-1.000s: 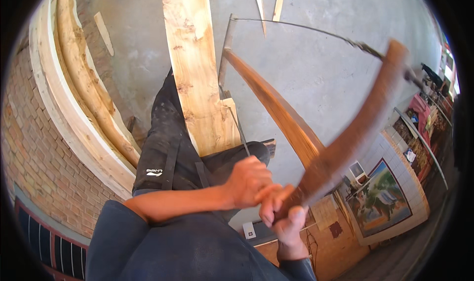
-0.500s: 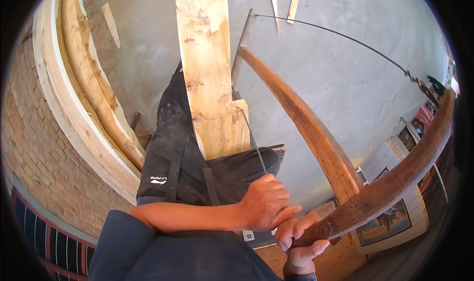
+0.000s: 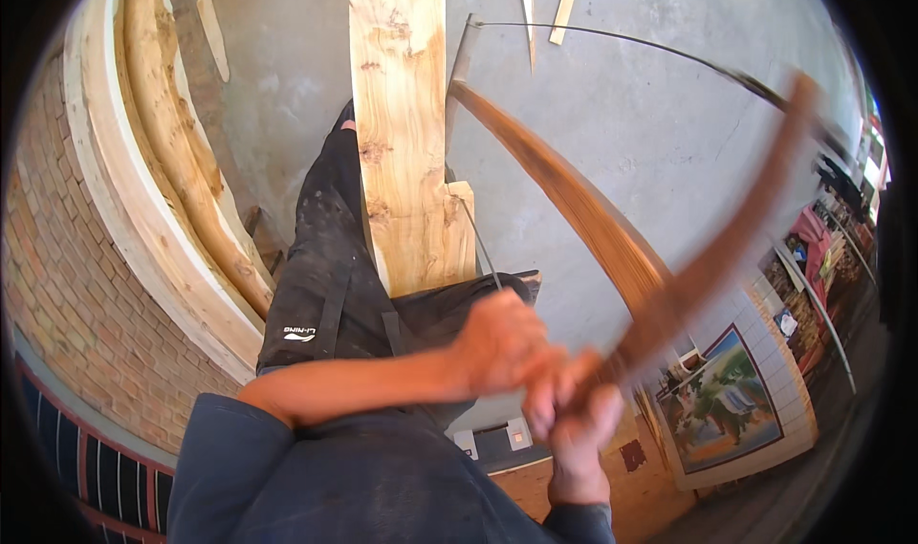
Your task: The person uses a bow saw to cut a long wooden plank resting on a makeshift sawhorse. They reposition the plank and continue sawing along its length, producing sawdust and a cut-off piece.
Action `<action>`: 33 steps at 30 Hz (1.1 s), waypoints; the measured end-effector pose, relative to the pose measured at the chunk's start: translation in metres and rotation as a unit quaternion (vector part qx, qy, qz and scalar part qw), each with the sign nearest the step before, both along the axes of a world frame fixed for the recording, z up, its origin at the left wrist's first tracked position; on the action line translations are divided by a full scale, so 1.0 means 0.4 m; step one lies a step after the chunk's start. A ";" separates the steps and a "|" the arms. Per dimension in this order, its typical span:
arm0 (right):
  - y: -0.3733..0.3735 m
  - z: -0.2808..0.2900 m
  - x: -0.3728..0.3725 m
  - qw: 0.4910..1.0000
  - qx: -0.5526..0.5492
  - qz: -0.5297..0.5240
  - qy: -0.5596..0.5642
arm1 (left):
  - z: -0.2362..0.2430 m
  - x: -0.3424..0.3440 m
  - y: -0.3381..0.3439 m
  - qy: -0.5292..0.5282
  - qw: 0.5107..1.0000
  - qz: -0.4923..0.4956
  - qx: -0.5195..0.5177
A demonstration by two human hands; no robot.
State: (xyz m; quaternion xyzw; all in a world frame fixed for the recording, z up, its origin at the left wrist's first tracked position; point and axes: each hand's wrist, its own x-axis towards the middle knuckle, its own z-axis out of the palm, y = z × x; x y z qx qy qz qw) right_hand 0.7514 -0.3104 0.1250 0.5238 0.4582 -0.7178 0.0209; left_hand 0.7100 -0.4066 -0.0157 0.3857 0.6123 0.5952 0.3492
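A wooden frame saw (image 3: 564, 181) reaches across the view, its narrow blade (image 3: 481, 241) set in the right edge of a long pale board (image 3: 397, 95). My right hand (image 3: 577, 415) is wrapped round the lower end of the saw's curved end piece (image 3: 732, 233), which is smeared by motion. Just beside it, my left hand (image 3: 497, 345) is closed at the near end of the blade, touching or nearly touching the right; what its fingers grip is partly hidden. One bent leg in dark trousers (image 3: 459, 298) lies against the board's near end.
Thick timbers (image 3: 182, 152) lean along the brick wall (image 3: 86, 228) on the left. Thin wood offcuts (image 3: 565, 7) lie on the grey floor (image 3: 650, 95). To the right stand a framed picture (image 3: 722, 401) and a cluttered pile (image 3: 841, 248). A taut cord (image 3: 631, 37) spans the saw's far side.
Both hands have moved forward, away from my body, pushing the saw with them. Its curved end piece has swung up and leftward. The board has shifted slightly in view.
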 end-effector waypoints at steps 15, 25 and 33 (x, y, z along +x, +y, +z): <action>-0.009 -0.094 -0.035 1.000 0.022 0.019 -0.011 | -0.085 -0.020 -0.017 -0.022 0.999 -0.010 -0.022; -0.006 -0.208 -0.067 0.995 0.039 -0.068 -0.059 | -0.209 -0.049 -0.010 -0.038 0.995 -0.057 -0.072; -0.012 0.120 -0.028 1.000 -0.015 -0.021 -0.014 | 0.085 -0.011 -0.011 -0.006 1.000 -0.010 0.010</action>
